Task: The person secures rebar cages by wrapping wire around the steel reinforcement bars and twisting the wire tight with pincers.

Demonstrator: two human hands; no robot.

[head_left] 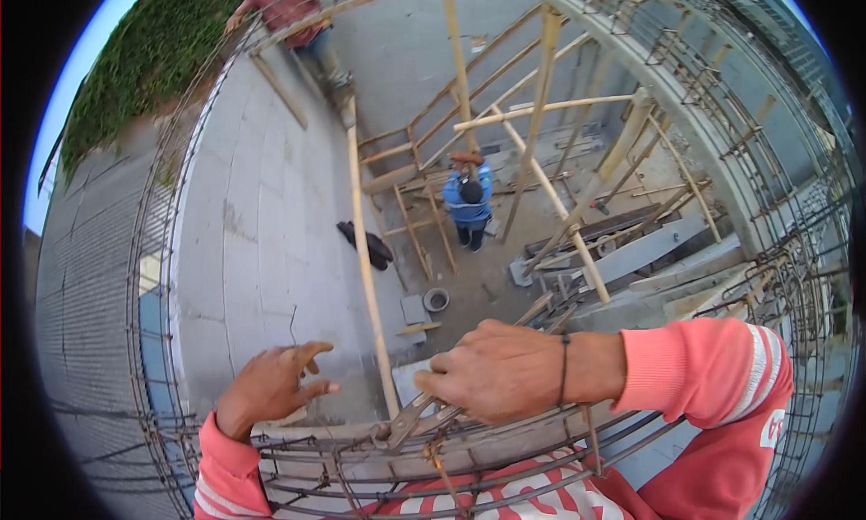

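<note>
My right hand (496, 371) is closed round the handles of metal pliers (408, 423), whose head lies at the rebar cage (361, 470) in front of my chest. To the left, my left hand (278, 385) is raised just above the rebar, thumb and fingers apart, holding nothing. A thin bent wire (292, 325) sticks up behind it. Rusty tie wire (437, 455) wraps the bars just right of the pliers' head.
Far below, a person in blue (468, 195) stands among wooden poles (541, 173). Another person in a red top (290, 10) is at the upper left wall. A grey block wall (262, 222) drops away on the left; a bucket (437, 300) stands on the floor below.
</note>
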